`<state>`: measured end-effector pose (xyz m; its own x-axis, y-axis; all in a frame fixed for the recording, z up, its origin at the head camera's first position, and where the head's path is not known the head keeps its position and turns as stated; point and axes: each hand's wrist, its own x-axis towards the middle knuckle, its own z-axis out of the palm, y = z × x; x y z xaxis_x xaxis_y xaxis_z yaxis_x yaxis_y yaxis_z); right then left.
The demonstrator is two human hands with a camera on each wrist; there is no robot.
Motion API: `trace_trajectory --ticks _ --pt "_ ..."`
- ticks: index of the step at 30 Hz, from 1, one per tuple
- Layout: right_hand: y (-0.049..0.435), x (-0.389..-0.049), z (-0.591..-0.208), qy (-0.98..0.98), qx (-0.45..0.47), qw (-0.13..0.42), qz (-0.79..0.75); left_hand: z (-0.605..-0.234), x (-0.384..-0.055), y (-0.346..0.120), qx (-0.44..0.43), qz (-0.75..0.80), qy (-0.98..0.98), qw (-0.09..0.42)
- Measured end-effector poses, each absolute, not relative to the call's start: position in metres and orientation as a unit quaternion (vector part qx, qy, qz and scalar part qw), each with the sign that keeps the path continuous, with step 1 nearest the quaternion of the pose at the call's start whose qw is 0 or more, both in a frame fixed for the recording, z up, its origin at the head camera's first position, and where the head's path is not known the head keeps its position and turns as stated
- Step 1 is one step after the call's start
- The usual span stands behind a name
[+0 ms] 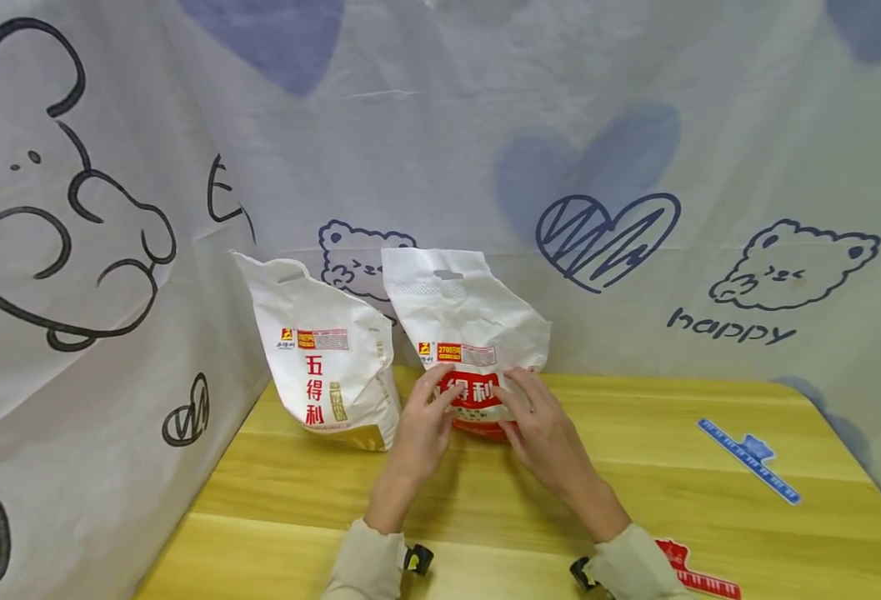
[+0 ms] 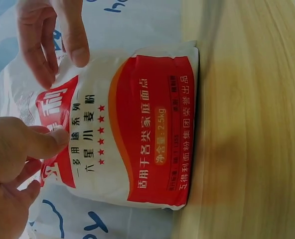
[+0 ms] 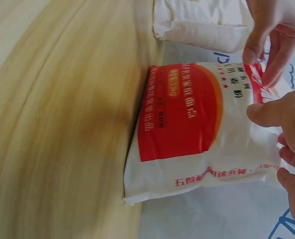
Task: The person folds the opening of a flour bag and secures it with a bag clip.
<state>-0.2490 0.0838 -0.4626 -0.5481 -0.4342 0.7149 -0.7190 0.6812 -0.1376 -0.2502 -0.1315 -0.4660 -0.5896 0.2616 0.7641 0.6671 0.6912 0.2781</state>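
A white and red paper bag of wheat flour [image 1: 515, 333] stands upright on the table, its flat top with a handle slot rising toward the back. My left hand [image 1: 421, 429] touches the left of its front, and my right hand [image 1: 548, 437] touches the right. Both hands have loosely bent fingers and spread thumbs. In the left wrist view, the left thumb [image 2: 53, 142] lies against the red label. In the right wrist view, the right thumb [image 3: 264, 113] is at the bag's front. A second white flour bag [image 1: 357, 350] leans left beside it, touched by neither hand.
On the right of the wooden table [image 1: 275, 500] lies a blue clip [image 1: 748, 461] with a piano-key pattern. A similar red clip [image 1: 706, 581] lies near the right sleeve. A printed cloth [image 1: 440, 183] hangs behind and at the left.
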Motion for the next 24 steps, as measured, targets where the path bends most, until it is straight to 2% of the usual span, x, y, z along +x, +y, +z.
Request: trace_trajectory --ticks 6,24 --pt "0.081 -0.252 -0.467 -0.853 0.337 0.339 0.211 -0.47 -0.256 -0.125 -0.278 -0.283 -0.831 0.39" --pt "0.076 -0.26 -0.472 -0.849 0.339 0.364 0.179 -0.482 -0.266 -0.127 -0.285 -0.257 -0.813 0.437"
